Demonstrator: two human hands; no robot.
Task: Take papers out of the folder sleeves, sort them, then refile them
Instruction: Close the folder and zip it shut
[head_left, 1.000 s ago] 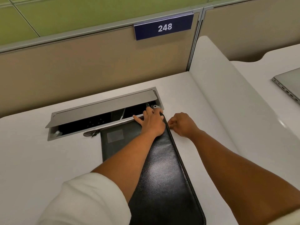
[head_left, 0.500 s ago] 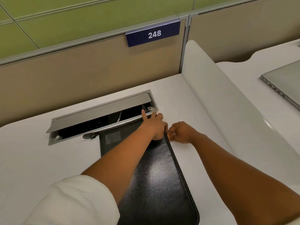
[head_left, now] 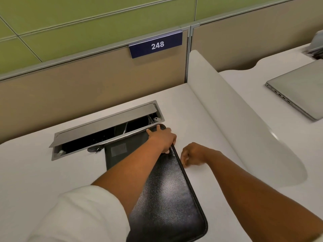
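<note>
- Pinning the black zip folder [head_left: 167, 194], which lies mid-desk [head_left: 35, 172], left hand [head_left: 163, 139] presses flat, fingers straight, on its far corner, likely to steady it.
- Right hand [head_left: 193, 154] pinches at the right-edge zip, seemingly the pull; not visible.

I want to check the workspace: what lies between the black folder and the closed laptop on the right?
In the head view, bare white desk, then a white divider panel, separate the black folder from the laptop.
</note>
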